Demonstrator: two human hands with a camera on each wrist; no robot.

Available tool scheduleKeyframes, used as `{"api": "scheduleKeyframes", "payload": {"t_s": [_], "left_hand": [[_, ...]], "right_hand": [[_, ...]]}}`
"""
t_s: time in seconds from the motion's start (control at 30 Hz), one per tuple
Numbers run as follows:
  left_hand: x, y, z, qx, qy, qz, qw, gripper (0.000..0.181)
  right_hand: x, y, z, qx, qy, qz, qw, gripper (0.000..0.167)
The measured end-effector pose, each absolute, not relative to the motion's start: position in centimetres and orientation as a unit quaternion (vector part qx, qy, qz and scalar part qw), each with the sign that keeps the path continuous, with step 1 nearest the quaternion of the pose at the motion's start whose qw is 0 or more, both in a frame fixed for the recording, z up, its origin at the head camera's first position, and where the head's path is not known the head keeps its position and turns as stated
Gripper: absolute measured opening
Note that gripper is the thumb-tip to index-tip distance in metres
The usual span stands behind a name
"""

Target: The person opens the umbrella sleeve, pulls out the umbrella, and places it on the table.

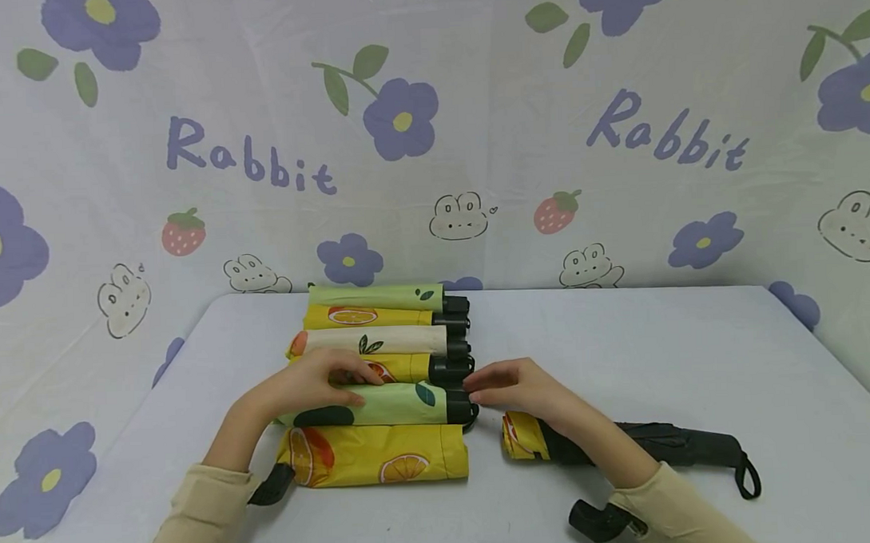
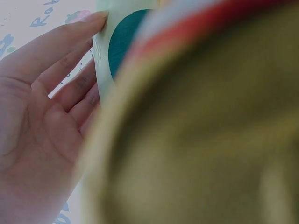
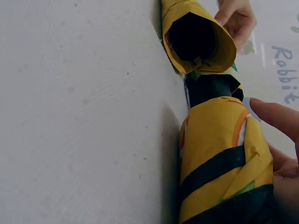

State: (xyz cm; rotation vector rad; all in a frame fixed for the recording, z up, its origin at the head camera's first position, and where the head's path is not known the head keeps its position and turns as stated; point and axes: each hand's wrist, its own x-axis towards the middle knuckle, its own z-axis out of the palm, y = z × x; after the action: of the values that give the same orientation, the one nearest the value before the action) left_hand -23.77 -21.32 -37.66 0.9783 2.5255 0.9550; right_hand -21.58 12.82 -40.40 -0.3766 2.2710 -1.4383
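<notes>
Folded umbrellas in printed sleeves lie in a stacked row on the white table. My left hand [image 1: 313, 384] grips the light green umbrella [image 1: 392, 405], second from the front, with its thumb on the sleeve and fingers at its far edge. At that umbrella's black end [image 1: 459, 406], my right hand [image 1: 521, 388] touches with thumb and fingertips, extended. Nearest me in the row is a yellow orange-print sleeve [image 1: 377, 457], its open end dark in the right wrist view. Under my right forearm lies a black umbrella [image 1: 678, 443] with a yellow orange-print part [image 1: 525, 436].
Behind the green umbrella lie more umbrellas: a yellow one [image 1: 409, 367], a cream one [image 1: 409, 340], another yellow one [image 1: 389, 315] and a green one [image 1: 374, 297]. A black hooked handle [image 1: 595, 521] shows by my right sleeve. A patterned cloth [image 1: 502, 141] hangs behind the table [image 1: 624, 337].
</notes>
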Motion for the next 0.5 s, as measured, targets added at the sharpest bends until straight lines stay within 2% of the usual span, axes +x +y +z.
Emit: {"api": "scheduleKeyframes", "payload": {"t_s": [0.5], "left_hand": [[-23.9,-21.4,-37.8,0.334,0.876,0.322,0.133,0.028]], "right_hand": [[-21.9,11.4,-40.6,-0.195,0.839,-0.473,0.184,0.036]]}}
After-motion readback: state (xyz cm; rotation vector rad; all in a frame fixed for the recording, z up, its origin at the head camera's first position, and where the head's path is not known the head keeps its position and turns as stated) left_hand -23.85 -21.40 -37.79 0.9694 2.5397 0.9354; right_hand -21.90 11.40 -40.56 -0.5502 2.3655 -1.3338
